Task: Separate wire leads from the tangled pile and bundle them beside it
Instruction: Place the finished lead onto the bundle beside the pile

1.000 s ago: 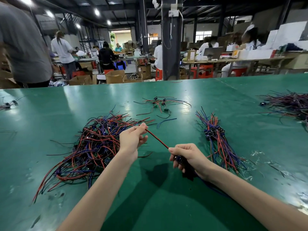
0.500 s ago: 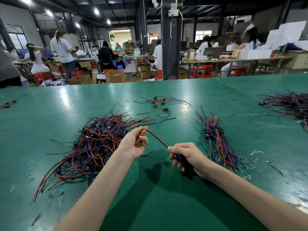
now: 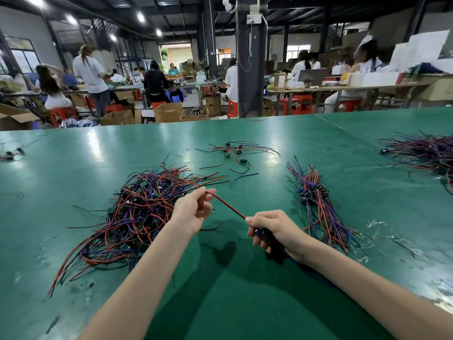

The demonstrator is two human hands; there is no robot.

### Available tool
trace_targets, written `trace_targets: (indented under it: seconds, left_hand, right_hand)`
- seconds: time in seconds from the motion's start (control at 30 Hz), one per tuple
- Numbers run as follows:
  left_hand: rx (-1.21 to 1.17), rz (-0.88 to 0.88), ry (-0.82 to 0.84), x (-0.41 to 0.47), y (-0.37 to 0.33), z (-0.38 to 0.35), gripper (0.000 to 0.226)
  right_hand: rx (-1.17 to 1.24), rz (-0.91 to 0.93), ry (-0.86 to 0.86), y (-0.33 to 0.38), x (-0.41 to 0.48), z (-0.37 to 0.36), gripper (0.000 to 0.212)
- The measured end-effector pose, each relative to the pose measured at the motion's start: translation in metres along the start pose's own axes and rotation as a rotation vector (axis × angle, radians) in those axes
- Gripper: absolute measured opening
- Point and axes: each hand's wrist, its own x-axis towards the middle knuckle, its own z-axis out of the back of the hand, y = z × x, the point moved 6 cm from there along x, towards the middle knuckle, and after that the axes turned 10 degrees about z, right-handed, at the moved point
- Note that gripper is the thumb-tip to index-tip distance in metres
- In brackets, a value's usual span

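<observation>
Left hand [image 3: 193, 212] pinches one end of a red wire lead [image 3: 226, 205]; right hand [image 3: 272, 229] is clenched around its other end. I see the lead stretched straight between them, above the green tabletop [image 3: 73, 168], just right of the tangled pile [image 3: 137, 212]. A neat bundle [image 3: 318, 204] lies further right.

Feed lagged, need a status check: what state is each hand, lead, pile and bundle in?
left hand: pinches one end of the red lead.
right hand: grips its other end.
red lead: straight, stretched between them.
tangled pile: jumbled, lying left of the hands.
sorted bundle: aligned, lying right of the hands.
</observation>
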Motion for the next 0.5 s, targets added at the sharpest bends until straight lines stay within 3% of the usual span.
trace_targets:
  seconds: [0.1,0.23,0.4,0.5]
  left_hand:
    - [0.548,-0.45,-0.204,-0.006,-0.022,0.003,0.03]
    - [0.991,-0.83,-0.301,-0.021,-0.031,-0.005,0.031]
    - [1.259,-1.13,-0.403,-0.029,-0.027,-0.01,0.035]
    - [1.27,-1.133,-0.444,-0.028,-0.026,-0.008,0.037]
  right_hand:
    - [-0.001,-0.005,0.007,0.0,0.0,0.0,0.033]
    - [-0.003,-0.002,0.006,0.001,0.0,0.0,0.032]
    - [-0.013,0.004,0.022,0.0,-0.001,-0.002,0.031]
    - [-0.024,0.01,0.031,0.0,-0.001,-0.003,0.031]
